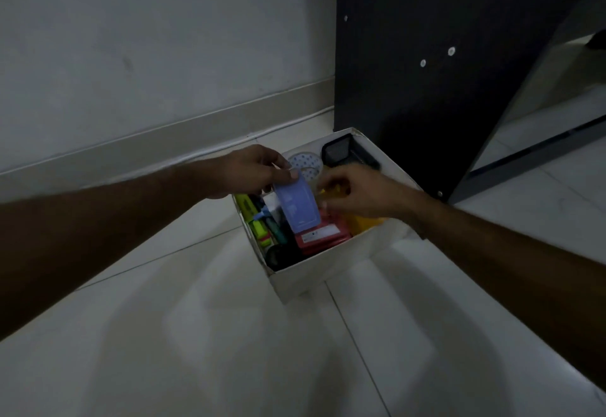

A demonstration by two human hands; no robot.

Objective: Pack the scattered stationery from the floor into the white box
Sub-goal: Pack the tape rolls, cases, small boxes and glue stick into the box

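Tiled floor (196, 334), white box (328, 272) by dark cabinet (426, 72). Over box: left hand (252, 167) pinches blue case (296, 208); right hand (360, 192) fingers curled, grip unclear.

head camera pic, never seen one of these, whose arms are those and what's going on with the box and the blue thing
There is no machine here. A person wears a camera on the head, so the one picture looks forward and down along their own two bare arms. A white box sits on a pale tiled floor, next to a dark cabinet. The left hand pinches the top of a flat light-blue case and holds it upright over the box. The right hand reaches in beside it with curled fingers; whether it grips anything is too blurred to tell. Already inside are yellow-green highlighters, a red packet, a dotted tape roll and a black mesh holder.
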